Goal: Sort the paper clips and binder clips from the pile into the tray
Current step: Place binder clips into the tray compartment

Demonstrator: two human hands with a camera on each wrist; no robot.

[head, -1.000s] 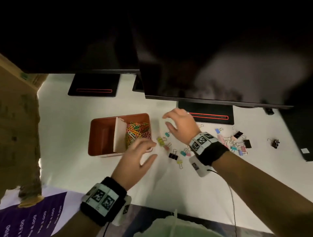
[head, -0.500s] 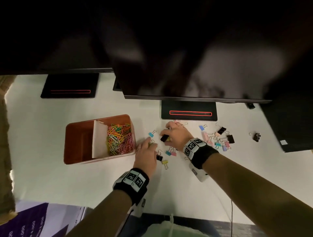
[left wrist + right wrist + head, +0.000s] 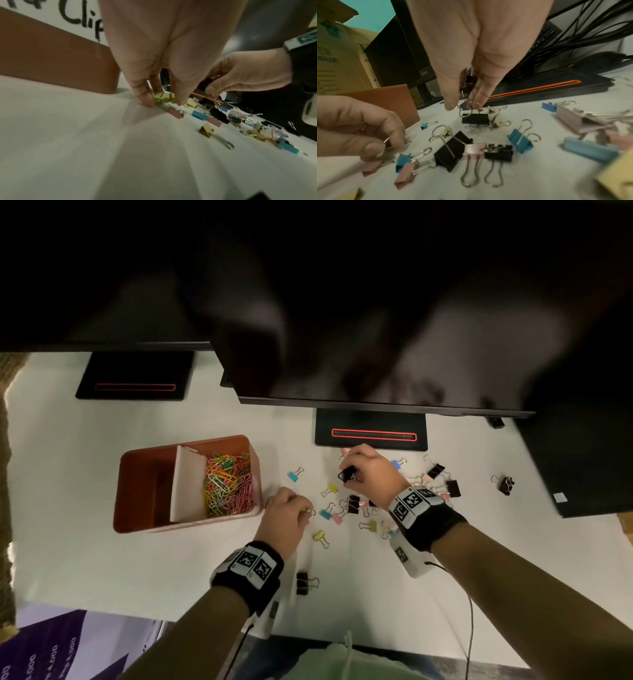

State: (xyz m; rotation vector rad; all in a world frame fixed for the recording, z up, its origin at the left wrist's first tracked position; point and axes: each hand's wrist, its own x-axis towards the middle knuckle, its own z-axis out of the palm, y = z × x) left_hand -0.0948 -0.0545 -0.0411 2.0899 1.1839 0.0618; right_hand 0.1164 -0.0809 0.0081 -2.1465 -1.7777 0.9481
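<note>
A brown tray [image 3: 137, 491] with a white divider stands left of the clips; its right compartment holds colourful paper clips [image 3: 227, 484], and nothing shows in the left one. My left hand [image 3: 305, 510] is down on the table just right of the tray [image 3: 60, 60], pinching a yellow binder clip [image 3: 164, 97] between thumb and fingers. My right hand [image 3: 349, 475] is farther back and pinches the wire handle of a black binder clip [image 3: 475, 119], which hangs just over the table. Several coloured and black binder clips [image 3: 346, 508] lie scattered between and under the hands.
Two black monitor bases [image 3: 370, 426] [image 3: 135, 374] stand behind the clips, with a monitor [image 3: 376, 337] overhanging them. A lone black clip [image 3: 303, 583] lies by my left wrist, another [image 3: 505, 484] far right. Purple printed paper [image 3: 44, 645] lies at the front left.
My left hand moved from beside the tray down to the clips and pinched the yellow one. My right hand closed on a black clip and holds it off the table.
</note>
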